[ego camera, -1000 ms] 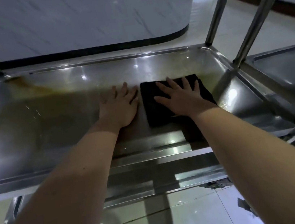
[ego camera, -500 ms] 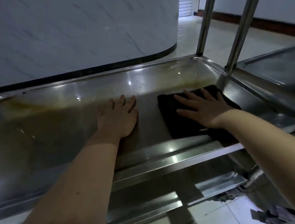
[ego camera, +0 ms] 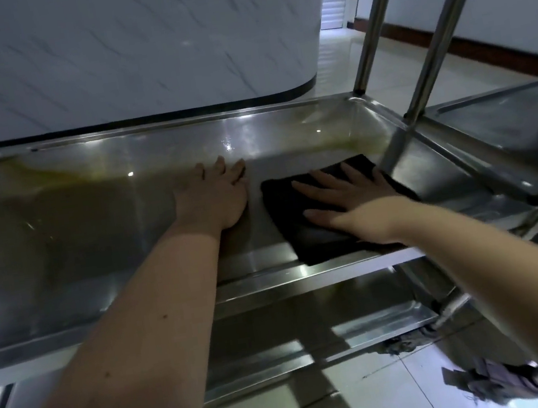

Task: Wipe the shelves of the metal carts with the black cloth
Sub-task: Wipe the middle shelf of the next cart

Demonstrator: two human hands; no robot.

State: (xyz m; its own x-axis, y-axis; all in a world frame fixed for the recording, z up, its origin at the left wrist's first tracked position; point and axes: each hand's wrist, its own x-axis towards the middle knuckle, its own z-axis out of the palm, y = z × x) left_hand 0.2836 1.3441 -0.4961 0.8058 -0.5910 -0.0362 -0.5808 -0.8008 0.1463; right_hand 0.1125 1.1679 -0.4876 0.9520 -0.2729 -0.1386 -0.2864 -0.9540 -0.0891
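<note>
Head view: the right grip (ego camera: 350,199), released flat, presses the folded black cloth (ego camera: 299,234) onto the shiny steel cart shelf (ego camera: 75,238) for wiping; the left grip (ego camera: 215,201), released, likely braces alongside.

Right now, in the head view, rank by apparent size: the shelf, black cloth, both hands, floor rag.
1. shelf, by far.
2. black cloth.
3. left hand and right hand, too alike to rank.
Last, unsure: grey rag, partly hidden behind the right arm.

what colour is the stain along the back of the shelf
Yellowish-brown stain, clearest in the head view.
</note>
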